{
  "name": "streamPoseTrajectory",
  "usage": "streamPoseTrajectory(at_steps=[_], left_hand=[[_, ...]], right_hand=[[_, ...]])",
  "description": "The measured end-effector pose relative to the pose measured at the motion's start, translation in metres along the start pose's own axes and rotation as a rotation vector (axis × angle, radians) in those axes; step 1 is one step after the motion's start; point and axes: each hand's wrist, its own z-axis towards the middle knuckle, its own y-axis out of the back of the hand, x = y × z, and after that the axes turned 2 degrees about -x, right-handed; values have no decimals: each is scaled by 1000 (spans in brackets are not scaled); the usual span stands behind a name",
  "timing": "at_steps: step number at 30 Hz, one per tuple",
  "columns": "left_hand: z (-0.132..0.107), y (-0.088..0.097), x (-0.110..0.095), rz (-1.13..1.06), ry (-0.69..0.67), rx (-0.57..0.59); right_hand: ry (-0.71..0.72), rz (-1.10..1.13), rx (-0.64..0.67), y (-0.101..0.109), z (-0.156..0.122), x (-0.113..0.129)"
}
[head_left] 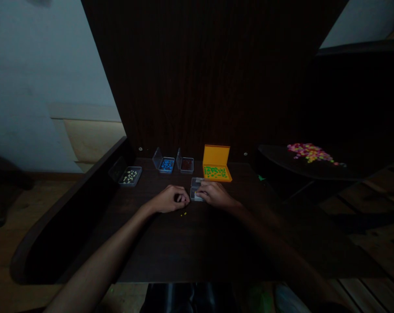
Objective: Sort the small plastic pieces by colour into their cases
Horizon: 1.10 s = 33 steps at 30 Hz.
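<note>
My left hand (170, 199) rests on the dark table with its fingers curled into a loose fist; what they hold, if anything, is hidden. Just in front of it lie a few tiny yellow beads (183, 214). My right hand (214, 194) is closed over a small clear plastic box (194, 189) whose lid lies open behind it. The two hands sit almost side by side at the table's middle.
Along the back stand an open orange box of green beads (216, 168), a clear box of dark red beads (186, 164), one of blue beads (166, 164) and one of pale beads (129, 176). A heap of pink and yellow beads (309, 152) lies on a dark surface at right.
</note>
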Motion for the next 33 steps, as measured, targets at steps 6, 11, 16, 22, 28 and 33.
streamPoseTrajectory(at_steps=[6, 11, 16, 22, 28, 33], left_hand=[[3, -6, 0, -30, 34, -211], [6, -13, 0, -53, 49, -375], [9, -18, 2, -142, 51, -445], [11, -27, 4, -367, 172, -476], [12, -29, 3, -553, 267, -477], [13, -27, 0, -672, 326, -462]], right_hand=[[-41, 52, 80, 3, 4, 0], [-173, 251, -6, 7, 1, -1], [-194, 443, -126, 6, -4, 1], [-83, 502, -299, 1, -6, 14], [-3, 370, -389, -2, -5, 21], [-5, 297, -391, -7, -4, 20]])
